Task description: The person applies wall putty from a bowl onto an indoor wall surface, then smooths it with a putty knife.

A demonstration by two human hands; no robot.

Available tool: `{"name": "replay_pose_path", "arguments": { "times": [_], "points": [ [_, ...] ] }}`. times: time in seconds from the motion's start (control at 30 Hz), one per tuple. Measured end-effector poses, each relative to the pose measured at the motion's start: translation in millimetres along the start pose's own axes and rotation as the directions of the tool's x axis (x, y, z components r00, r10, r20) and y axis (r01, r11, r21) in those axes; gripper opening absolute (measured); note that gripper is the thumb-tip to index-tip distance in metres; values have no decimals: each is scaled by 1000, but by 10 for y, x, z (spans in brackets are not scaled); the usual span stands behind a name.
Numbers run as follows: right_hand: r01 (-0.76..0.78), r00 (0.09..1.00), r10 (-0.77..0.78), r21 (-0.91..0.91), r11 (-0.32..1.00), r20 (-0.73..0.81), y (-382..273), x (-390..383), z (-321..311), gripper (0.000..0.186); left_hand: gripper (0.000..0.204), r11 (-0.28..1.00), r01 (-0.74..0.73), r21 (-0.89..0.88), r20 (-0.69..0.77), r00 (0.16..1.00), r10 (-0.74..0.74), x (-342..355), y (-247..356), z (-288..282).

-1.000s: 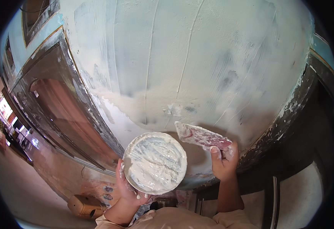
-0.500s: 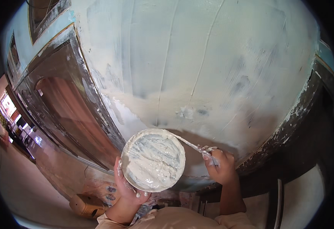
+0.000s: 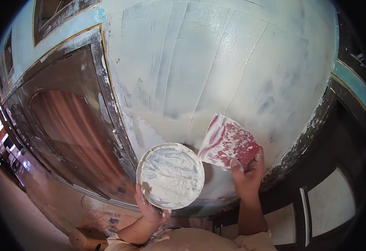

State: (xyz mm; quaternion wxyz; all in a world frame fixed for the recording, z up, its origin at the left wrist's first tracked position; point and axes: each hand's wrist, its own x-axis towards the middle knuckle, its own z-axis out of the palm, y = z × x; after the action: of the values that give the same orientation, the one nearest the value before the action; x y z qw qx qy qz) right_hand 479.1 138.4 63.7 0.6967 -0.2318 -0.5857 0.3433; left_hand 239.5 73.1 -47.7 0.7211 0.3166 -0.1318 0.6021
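We are holding a round plate (image 3: 170,175) heaped with white putty in our left hand (image 3: 149,207), the fingers clamped on its rim at about seven o'clock, so the plate is sitting just below the picture's middle. Our right hand (image 3: 246,175) is gripping a broad red scraper (image 3: 229,143), fingers closed on its lower right corner, and the blade, smeared with white, is fanning out toward ten o'clock from that hand. The blade's left edge is lying just beside the plate's rim at two o'clock; we cannot tell whether they are touching. Both are being held up against a whitish, patchy wall (image 3: 216,71) filling the twelve o'clock half. A dark wooden door frame (image 3: 61,125) is running down at nine o'clock.
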Motion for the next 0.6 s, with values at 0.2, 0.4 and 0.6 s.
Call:
{"name": "replay_pose_path", "arguments": {
  "times": [0.2, 0.4, 0.6],
  "points": [
    [-80, 997, 79, -37, 996, -11, 153, -102, 166, 33, 85, 721, 109, 685, -561, 711, 424, 33, -185, 277],
    [-39, 999, 38, -33, 999, -37, 311, -149, 328, 32, 85, 984, -175, -43, -75, 982, 172, -99, -139, -28],
    [-178, 971, 178, -15, 984, 158, 299, -64, 293, 39, 74, 757, 116, 643, -490, 822, 290, 35, -105, 324]
  ]
}}
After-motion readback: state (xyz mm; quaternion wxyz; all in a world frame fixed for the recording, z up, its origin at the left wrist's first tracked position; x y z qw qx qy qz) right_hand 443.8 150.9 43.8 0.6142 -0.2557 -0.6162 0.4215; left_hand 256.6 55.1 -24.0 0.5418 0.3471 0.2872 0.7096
